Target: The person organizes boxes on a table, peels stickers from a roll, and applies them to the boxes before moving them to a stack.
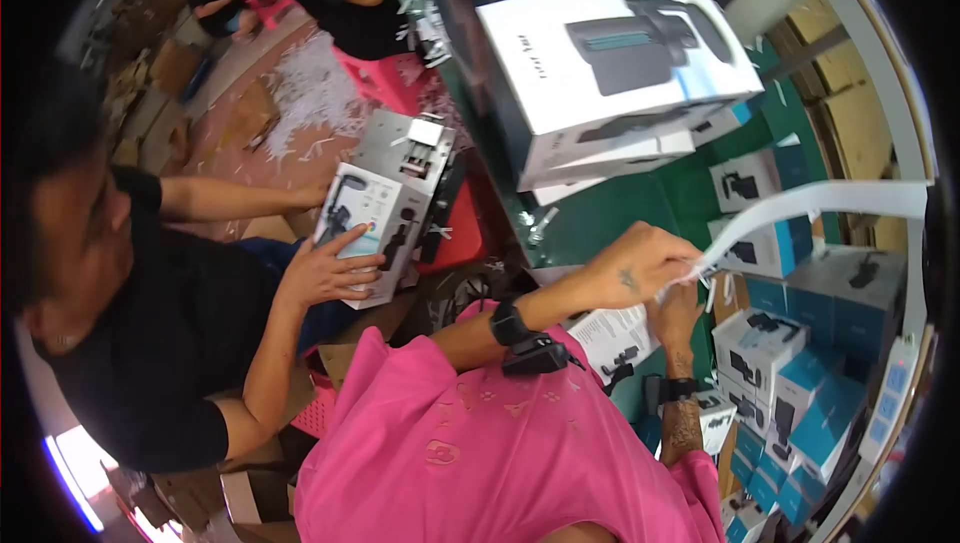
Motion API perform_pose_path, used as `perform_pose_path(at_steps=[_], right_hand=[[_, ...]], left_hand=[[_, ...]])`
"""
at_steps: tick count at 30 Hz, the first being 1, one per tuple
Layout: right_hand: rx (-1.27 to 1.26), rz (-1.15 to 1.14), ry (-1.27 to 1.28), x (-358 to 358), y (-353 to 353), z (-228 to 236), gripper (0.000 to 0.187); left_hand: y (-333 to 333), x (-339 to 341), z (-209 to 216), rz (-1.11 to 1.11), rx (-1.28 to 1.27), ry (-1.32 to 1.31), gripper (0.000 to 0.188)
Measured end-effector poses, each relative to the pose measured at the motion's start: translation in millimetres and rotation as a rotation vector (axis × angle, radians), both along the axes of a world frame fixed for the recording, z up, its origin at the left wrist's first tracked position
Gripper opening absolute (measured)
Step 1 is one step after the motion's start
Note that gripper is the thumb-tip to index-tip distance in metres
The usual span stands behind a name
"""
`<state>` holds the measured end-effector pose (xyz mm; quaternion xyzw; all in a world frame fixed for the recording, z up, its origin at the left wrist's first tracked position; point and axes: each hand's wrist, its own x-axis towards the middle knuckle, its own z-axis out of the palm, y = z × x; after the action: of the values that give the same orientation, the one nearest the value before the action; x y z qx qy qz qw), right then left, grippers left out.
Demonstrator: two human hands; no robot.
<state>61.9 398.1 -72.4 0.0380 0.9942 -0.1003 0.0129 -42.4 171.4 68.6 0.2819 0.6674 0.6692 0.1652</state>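
Observation:
My left hand (640, 265) is closed in a pinch on the near end of a long white strip (815, 205). The strip arcs away to the right, toward the shelf post. Just below, my right hand (675, 315) is closed at the same end of the strip; its fingertips are partly hidden by my left hand. Under my hands is a white printed box (608, 341) with a dark device pictured on it, partly covered by my right arm and pink shirt.
A large white box (625, 68) sits on the green tabletop (610, 215) ahead. Stacked white and teal boxes (762, 358) fill the right side. To the left, a seated co-worker (170, 313) has hands on a similar box (375, 223). Paper scraps (320, 83) litter the floor.

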Motion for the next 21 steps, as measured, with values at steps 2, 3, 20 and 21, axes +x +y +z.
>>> perform_pose_path(at_steps=[2, 3, 20, 21], right_hand=[[-0.141, 0.123, -0.125, 8, -15, 7, 0.086], [-0.176, 0.285, -0.147, 9, -24, 7, 0.101], [0.125, -0.532, -0.282, 6, 36, 5, 0.110], [0.096, -0.593, -0.306, 8, 38, 7, 0.110]], left_hand=[[-6, -3, -1, -0.009, -0.033, -0.025, 0.022], [-7, -6, -2, -0.023, -0.021, -0.076, 0.022], [-18, -17, 10, -0.033, 0.190, -0.413, 0.031], [-17, -17, 8, -0.049, 0.189, -0.412, 0.031]])
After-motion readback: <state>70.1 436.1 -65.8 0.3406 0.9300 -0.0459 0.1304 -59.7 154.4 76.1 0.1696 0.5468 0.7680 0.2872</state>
